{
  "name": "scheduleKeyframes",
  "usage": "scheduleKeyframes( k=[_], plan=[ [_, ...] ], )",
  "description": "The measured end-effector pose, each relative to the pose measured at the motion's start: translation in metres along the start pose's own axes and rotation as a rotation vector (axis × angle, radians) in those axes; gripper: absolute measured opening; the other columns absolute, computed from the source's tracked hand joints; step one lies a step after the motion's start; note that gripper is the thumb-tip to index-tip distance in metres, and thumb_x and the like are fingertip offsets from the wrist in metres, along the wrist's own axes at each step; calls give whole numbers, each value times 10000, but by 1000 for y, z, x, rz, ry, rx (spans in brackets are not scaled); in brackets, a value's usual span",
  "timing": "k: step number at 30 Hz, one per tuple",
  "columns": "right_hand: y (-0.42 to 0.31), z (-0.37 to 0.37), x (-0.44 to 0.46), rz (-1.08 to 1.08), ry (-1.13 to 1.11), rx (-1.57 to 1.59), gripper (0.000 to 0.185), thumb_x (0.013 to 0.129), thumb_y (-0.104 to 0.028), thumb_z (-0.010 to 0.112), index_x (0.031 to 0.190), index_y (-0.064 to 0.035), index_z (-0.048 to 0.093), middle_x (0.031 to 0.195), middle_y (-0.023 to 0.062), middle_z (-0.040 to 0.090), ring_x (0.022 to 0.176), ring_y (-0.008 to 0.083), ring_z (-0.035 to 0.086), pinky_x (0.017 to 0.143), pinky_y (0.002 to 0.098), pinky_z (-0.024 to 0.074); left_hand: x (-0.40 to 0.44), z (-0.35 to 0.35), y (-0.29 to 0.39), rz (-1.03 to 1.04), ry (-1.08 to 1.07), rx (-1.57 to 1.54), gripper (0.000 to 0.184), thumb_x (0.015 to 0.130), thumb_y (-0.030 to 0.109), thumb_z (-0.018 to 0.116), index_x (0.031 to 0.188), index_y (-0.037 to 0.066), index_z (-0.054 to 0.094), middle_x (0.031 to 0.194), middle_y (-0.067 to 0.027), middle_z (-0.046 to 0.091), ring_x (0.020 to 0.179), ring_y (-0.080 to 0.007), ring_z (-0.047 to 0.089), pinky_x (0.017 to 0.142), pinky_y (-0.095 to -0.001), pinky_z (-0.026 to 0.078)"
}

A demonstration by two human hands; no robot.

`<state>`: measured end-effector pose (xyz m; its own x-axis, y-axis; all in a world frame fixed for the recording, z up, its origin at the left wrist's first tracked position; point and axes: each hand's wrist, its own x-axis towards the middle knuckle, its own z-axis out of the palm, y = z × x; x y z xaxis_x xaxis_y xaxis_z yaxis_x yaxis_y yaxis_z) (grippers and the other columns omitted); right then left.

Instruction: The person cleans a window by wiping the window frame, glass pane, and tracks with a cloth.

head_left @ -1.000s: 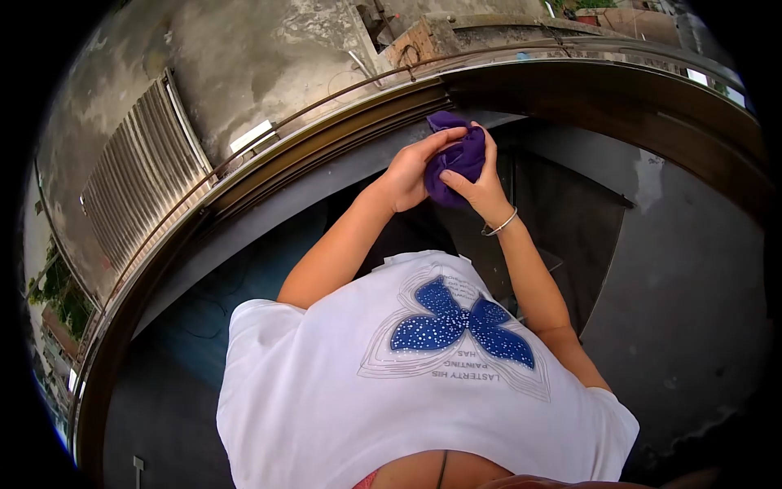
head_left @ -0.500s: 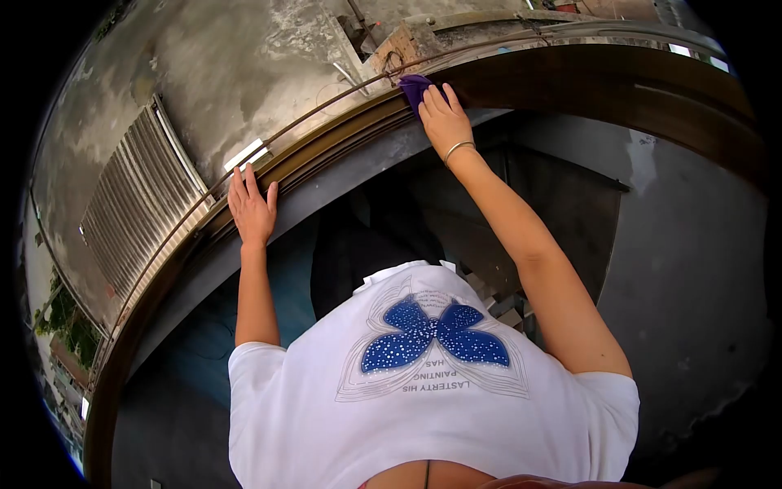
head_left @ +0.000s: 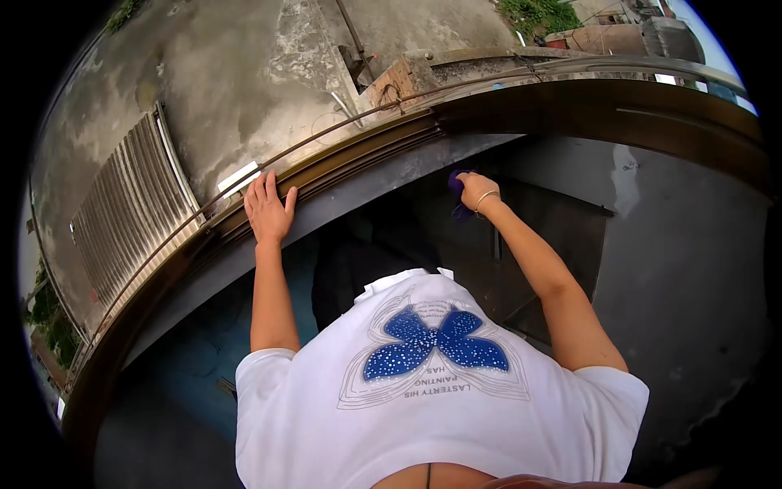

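My left hand (head_left: 269,210) lies with spread fingers on the brown metal window track (head_left: 350,160), its fingertips near the outer edge. Lower and to the right, my right hand (head_left: 479,192) is closed around a purple cloth (head_left: 458,194). Part of the cloth hangs below the fist, and both are on the inner side of the grey sill (head_left: 371,181), apart from the track. A thin bracelet circles my right wrist.
Outside the window runs a thin rod (head_left: 308,140) along the frame. Beyond it, far below, are a corrugated metal sheet (head_left: 134,204) and concrete ground (head_left: 220,73). A brown frame panel (head_left: 603,110) curves away to the right above a dark grey wall (head_left: 684,269).
My right hand has come off the track with the purple cloth, moving down and inward, and its fingers have curled around it. My left hand stays on the track, while the view has shifted slightly.
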<state>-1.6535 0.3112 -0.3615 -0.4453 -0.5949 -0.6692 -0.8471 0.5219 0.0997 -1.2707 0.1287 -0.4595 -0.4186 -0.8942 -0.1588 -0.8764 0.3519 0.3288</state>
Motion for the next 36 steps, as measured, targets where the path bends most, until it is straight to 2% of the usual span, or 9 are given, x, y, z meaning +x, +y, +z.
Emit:
scheduleKeyframes(
  k=[4,6,7,9,13,20,30,34,36],
  plan=[
    [-7,-23,-31,-89,100,4,328,787,-88,559,1109,-103,625,1087,111,625,1064,299,585,927,388,453,-6,-6,-9,-3,1,-15,607,912,495,502,1392,136,403,1415,-98,393,1353,-275,289,1132,-442,188],
    [-30,-44,-37,-435,584,-86,325,771,-80,569,1092,-68,623,1090,105,607,1060,284,570,922,387,447,-6,-8,-10,0,1,-12,608,912,495,502,1392,136,402,1412,-97,396,1353,-274,290,1133,-441,186],
    [-41,-56,-33,-436,584,-85,325,771,-80,569,1092,-68,623,1090,105,607,1060,284,570,922,387,447,-6,-9,-9,-3,-10,-17,607,912,492,503,1394,139,401,1410,-98,398,1353,-273,289,1133,-439,185],
    [-60,-75,-7,-629,926,-349,322,792,-105,549,1098,-33,622,1093,96,581,1096,259,525,959,357,409,-5,-12,-9,-6,-24,-17,606,911,490,505,1395,141,399,1408,-98,400,1353,-272,289,1133,-437,184],
    [-60,-59,47,-362,522,-954,356,876,-182,473,1158,-25,623,1203,100,547,1212,272,421,1040,367,292,-6,-7,-7,0,-15,-20,603,908,491,508,1396,152,398,1403,-101,405,1353,-273,289,1131,-431,187],
    [-86,-36,89,-285,261,-1051,386,931,-250,433,1197,-66,643,1273,117,514,1243,321,387,1066,485,230,-3,-9,-4,-15,-24,-9,607,899,489,523,1392,156,403,1384,-96,419,1337,-277,311,1124,-430,202],
    [-94,-88,53,-298,252,-1032,324,893,-244,498,1095,-91,700,1171,72,550,1178,264,430,1015,463,289,-5,-9,-6,-20,1,-12,589,897,487,528,1359,133,438,1376,-95,427,1333,-280,313,1120,-431,211],
    [-64,-171,-57,-274,512,-573,205,704,-166,619,834,-28,698,948,77,583,998,251,506,890,354,378,-7,-8,-4,-11,53,-14,578,897,487,526,1347,131,451,1361,-93,441,1325,-280,322,1121,-431,214],
    [-54,-184,-80,-400,628,-436,190,687,-124,605,825,-8,664,892,86,579,910,271,534,816,357,418,-6,-6,-7,-2,73,-28,579,894,490,528,1341,130,456,1344,-90,450,1314,-279,331,1120,-432,216]
  ],
)
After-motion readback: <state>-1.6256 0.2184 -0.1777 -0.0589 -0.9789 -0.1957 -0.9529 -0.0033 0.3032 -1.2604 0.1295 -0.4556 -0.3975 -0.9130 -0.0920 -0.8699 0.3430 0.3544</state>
